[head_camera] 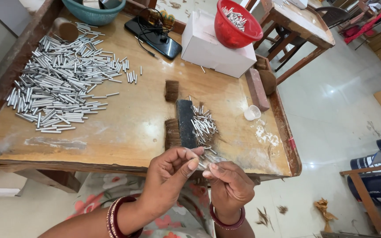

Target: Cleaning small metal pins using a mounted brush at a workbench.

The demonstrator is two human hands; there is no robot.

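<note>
Both hands meet at the near edge of the wooden tabletop (128, 128), just in front of the person's flowered clothing. The left hand (170, 174) has its thumb and forefinger pressed together in a tight grip on one end of a small metal tube (203, 165); the right hand (230, 185) pinches the other end between its fingertips, so the tube is held between the two hands just above the table's edge. Both wrists wear dark red bangles.

Just beyond the hands lies a dark block (185, 123) with brown bristles (172, 132) showing at its left side, and a small heap of short metal tubes (204, 125) rests against its right side. A second tuft of bristles (172, 91) lies a little farther away. On the far left of the tabletop a large pile of longer metal tubes (60, 83) is spread out.

At the far edge sit a teal bowl (93, 13), a black phone (153, 37) with a cable on it, and a white box (214, 46) carrying a red bowl (237, 24) with more tubes inside. To the right lie a brick (256, 88) and a small white cup (252, 113).
</note>
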